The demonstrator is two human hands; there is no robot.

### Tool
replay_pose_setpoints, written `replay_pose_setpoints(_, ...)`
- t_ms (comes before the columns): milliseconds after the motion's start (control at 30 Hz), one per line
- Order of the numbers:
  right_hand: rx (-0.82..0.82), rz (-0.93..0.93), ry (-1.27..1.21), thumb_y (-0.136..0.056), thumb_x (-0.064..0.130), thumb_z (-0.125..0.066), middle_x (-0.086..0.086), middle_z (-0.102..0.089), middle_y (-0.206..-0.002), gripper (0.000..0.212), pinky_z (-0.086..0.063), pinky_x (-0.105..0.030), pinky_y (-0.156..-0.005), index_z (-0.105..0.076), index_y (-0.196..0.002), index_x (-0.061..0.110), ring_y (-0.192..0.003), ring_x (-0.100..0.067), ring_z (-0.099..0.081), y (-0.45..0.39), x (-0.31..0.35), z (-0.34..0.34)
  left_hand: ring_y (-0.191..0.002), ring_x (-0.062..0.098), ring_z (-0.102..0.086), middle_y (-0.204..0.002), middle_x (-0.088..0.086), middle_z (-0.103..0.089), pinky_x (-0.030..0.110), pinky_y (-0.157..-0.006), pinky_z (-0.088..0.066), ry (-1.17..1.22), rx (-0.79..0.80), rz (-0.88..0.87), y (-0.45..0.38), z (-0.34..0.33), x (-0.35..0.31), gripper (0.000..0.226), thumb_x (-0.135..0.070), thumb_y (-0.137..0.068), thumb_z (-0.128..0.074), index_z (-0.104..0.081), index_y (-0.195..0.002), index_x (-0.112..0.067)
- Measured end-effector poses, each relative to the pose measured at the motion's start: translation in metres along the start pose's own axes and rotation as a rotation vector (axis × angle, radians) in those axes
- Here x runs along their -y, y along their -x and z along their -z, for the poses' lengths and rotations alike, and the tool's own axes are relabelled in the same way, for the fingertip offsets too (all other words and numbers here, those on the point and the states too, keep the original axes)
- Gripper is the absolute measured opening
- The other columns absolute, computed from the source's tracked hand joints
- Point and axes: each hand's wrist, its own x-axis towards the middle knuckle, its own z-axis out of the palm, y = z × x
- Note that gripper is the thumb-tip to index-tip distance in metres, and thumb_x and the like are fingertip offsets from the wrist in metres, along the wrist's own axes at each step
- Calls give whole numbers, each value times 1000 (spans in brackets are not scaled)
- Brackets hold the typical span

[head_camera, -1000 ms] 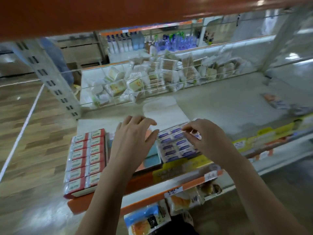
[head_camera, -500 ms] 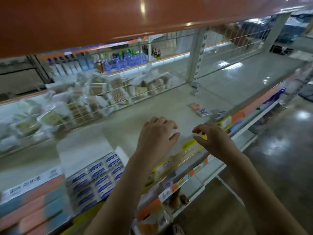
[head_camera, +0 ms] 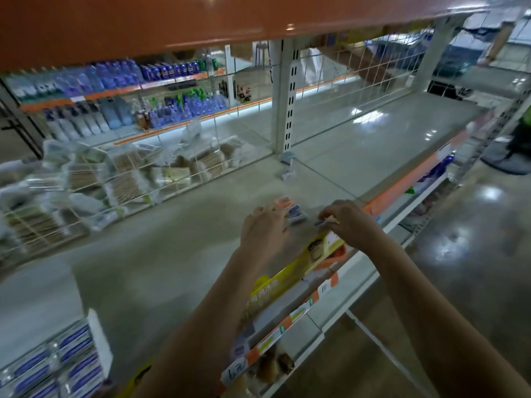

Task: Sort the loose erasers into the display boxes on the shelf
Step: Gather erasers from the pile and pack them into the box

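Loose erasers lie on the grey shelf (head_camera: pixel 161 254): an orange-sleeved eraser (head_camera: pixel 283 201) and a blue-sleeved eraser (head_camera: pixel 296 214) between my hands, and one more small eraser (head_camera: pixel 287 175) farther back. My left hand (head_camera: pixel 264 228) hovers over them with its fingers relaxed and nothing in it. My right hand (head_camera: pixel 352 222) pinches a small blue eraser (head_camera: pixel 321 222) by the shelf's front edge. The display box of blue erasers (head_camera: pixel 60 360) stands at the lower left.
A wire mesh divider (head_camera: pixel 138 179) at the back holds bagged goods. A white upright post (head_camera: pixel 283 99) stands behind the erasers. Yellow and orange price labels (head_camera: pixel 290 271) line the front edge. A lower shelf and glossy floor lie to the right.
My view has swung right, so the display boxes slid to the lower left. Both hands moved right along the shelf to the loose erasers, and the right hand now pinches one.
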Motion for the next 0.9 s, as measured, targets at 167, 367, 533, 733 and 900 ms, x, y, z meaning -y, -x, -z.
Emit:
replay_pose_setpoints(167,104,52,39,-84,11,-61,-6,-59,-109,28,-42,-32,-90,-67,-110,18,-106,-22,-54,-16,-4,8,-117,27,-46,-135,6,-49,37,-93,-40,-32,77,39,-21,-10,-5,43,-33,-95,-46,-41,-137,-23)
replay_pose_setpoints(367,169,191,169,-87,10,-57,-2,-57,-111,29,-46,-33,-87,-67,-111,24,-107,-18,-51,-21,-2,13,-112,25,-51,-129,2,-55,31,-84,-42,-11,-12,46,-33,-17,-13,38,-34,-93,-50,-48,-129,-24)
replay_pose_setpoints(533,196,233,179,-89,19,-60,-2,-58,-111,23,-46,-33,-88,-63,-111,20,-108,-17,-49,-24,-2,14,-100,21,-54,-112,0,-61,28,-71,-36,39,-61,46,-33,-16,-20,15,-28,-89,-59,-57,-104,-24)
replay_pose_setpoints(733,109,254,-86,-90,34,-59,8,-54,-91,22,-35,-14,-67,-60,-103,16,-86,-9,-51,-23,-1,7,-107,16,-57,-116,-5,-63,20,-82,-39,325,-6,122,-21,0,-6,38,-30,-86,-64,-58,-123,-25)
replay_pose_setpoints(900,38,302,-353,-87,26,-63,17,-54,-82,14,-42,-14,-64,-57,-96,19,-74,-2,-55,-20,18,6,-88,10,-62,-101,-12,-67,24,-71,-43,664,30,233,11,21,14,19,-26,-85,-67,-65,-103,-29)
